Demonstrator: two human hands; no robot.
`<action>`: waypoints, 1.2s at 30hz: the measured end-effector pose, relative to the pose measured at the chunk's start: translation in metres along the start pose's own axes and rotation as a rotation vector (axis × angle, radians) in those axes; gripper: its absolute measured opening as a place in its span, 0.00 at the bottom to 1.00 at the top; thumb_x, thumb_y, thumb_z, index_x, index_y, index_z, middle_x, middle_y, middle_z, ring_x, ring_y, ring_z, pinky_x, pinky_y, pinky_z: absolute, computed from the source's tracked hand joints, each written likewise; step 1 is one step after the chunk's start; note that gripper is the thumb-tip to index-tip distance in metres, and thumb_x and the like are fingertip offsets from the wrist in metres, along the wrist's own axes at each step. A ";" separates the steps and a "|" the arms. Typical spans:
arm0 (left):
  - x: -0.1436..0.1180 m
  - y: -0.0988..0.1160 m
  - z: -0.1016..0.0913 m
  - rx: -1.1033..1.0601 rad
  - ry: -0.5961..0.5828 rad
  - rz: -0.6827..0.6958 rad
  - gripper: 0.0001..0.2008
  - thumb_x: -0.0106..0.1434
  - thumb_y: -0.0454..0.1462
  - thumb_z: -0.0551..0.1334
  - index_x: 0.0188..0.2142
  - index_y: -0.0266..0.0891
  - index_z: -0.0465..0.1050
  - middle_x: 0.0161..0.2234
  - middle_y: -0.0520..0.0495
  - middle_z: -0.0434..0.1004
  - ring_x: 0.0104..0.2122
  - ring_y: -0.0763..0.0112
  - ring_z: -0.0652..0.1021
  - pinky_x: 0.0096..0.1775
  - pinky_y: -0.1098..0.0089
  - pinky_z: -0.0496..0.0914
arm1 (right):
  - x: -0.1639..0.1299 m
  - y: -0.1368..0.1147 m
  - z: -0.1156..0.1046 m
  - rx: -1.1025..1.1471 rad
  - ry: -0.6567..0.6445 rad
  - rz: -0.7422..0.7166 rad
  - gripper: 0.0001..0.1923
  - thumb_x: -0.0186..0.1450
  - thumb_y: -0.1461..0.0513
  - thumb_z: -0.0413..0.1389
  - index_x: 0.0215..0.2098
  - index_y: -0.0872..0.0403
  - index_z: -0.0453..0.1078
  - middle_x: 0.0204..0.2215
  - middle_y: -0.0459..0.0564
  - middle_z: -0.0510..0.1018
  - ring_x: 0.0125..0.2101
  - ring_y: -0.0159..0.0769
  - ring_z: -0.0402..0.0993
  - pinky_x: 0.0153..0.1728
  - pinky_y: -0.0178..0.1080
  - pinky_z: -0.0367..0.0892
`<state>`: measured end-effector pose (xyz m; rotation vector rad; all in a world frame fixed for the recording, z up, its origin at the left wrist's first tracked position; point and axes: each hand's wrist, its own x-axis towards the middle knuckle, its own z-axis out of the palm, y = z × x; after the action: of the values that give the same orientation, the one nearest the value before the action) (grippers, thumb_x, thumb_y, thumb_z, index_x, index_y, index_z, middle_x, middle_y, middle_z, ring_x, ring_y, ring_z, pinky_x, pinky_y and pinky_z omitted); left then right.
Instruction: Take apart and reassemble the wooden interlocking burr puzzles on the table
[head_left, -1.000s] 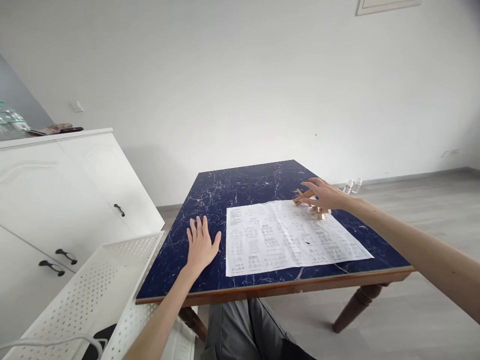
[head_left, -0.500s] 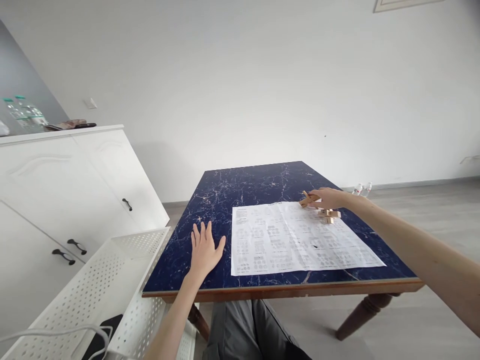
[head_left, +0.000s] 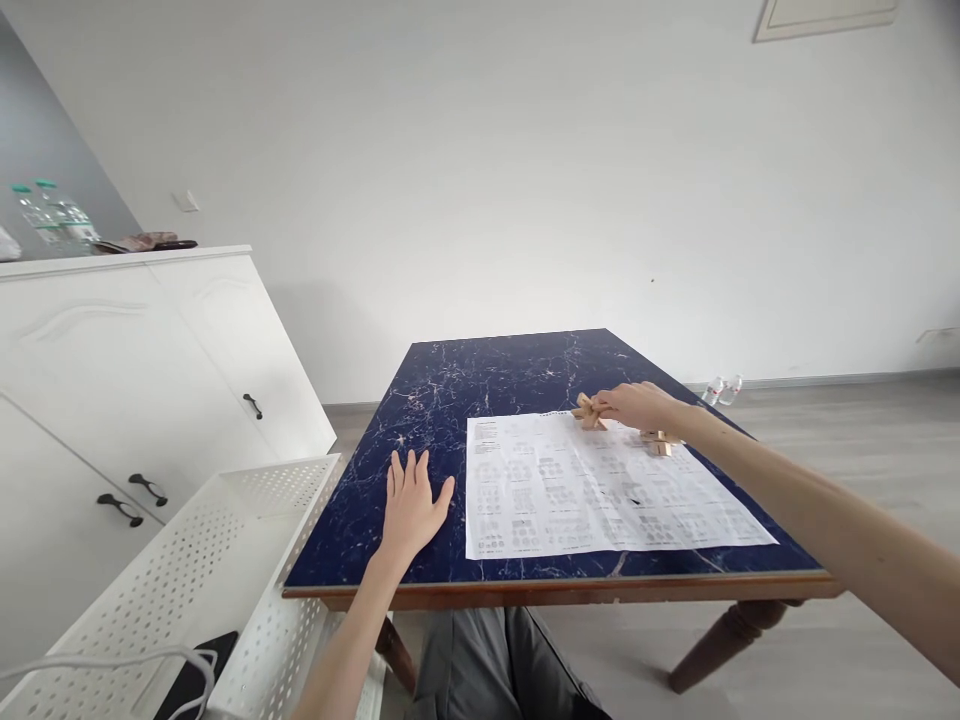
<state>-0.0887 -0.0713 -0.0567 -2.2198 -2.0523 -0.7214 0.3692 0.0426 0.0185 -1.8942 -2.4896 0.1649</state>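
My right hand [head_left: 636, 406] reaches to the far edge of a printed paper sheet [head_left: 540, 500]. Its fingers are closed on a wooden burr puzzle [head_left: 589, 412], made of crossed light-wood pieces, at the sheet's top edge. A second wooden block puzzle [head_left: 661, 447] sits on the paper's right part, partly hidden behind my right wrist. To the left of the sheet, my left hand [head_left: 411, 508] lies flat on the dark blue marbled table [head_left: 510, 370], fingers spread, holding nothing. The sheet shows rows of small grey figures, too faint to read.
White perforated baskets [head_left: 180, 560] with a cable and a dark object stand left of the table. Behind them is a white cabinet [head_left: 187, 340] with bottles [head_left: 64, 215] on top. More clear bottles [head_left: 722, 389] stand on the floor past the table's right side.
My right hand has moved left along the sheet's far edge with the wooden puzzle. My left hand stays flat in place. The view has shifted slightly.
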 end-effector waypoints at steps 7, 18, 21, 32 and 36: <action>-0.003 0.009 -0.017 -0.145 -0.020 0.015 0.35 0.73 0.52 0.58 0.68 0.27 0.64 0.73 0.23 0.60 0.76 0.30 0.49 0.71 0.32 0.52 | -0.038 -0.075 0.009 0.151 0.252 -0.115 0.13 0.80 0.55 0.52 0.46 0.50 0.77 0.39 0.53 0.86 0.34 0.44 0.84 0.33 0.41 0.74; -0.048 0.080 -0.051 -0.825 -0.298 0.230 0.48 0.61 0.52 0.75 0.75 0.48 0.56 0.73 0.35 0.63 0.69 0.42 0.69 0.68 0.47 0.66 | -0.133 -0.183 0.071 0.633 0.448 -0.331 0.17 0.82 0.53 0.44 0.53 0.48 0.72 0.30 0.49 0.83 0.27 0.41 0.80 0.33 0.40 0.71; -0.048 0.088 -0.045 -0.913 -0.417 0.180 0.58 0.54 0.51 0.80 0.77 0.52 0.52 0.74 0.36 0.61 0.71 0.40 0.67 0.69 0.46 0.64 | -0.139 -0.193 0.076 0.744 0.450 -0.337 0.18 0.82 0.52 0.42 0.54 0.48 0.71 0.28 0.48 0.81 0.26 0.42 0.80 0.33 0.40 0.72; -0.043 0.094 -0.049 -0.966 -0.492 0.169 0.52 0.53 0.46 0.80 0.72 0.48 0.60 0.66 0.40 0.74 0.65 0.47 0.74 0.66 0.54 0.69 | -0.143 -0.195 0.080 0.905 0.369 -0.331 0.16 0.81 0.52 0.47 0.54 0.47 0.74 0.25 0.45 0.78 0.26 0.41 0.77 0.32 0.39 0.69; -0.044 0.097 -0.051 -0.954 -0.468 0.164 0.49 0.53 0.44 0.80 0.71 0.47 0.62 0.64 0.40 0.76 0.63 0.48 0.76 0.65 0.54 0.69 | -0.142 -0.196 0.081 0.892 0.398 -0.305 0.16 0.81 0.52 0.48 0.53 0.48 0.74 0.25 0.46 0.77 0.25 0.42 0.74 0.31 0.40 0.66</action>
<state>-0.0134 -0.1416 0.0007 -3.2656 -1.8469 -1.5281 0.2132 -0.1519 -0.0369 -1.0505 -1.8990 0.6742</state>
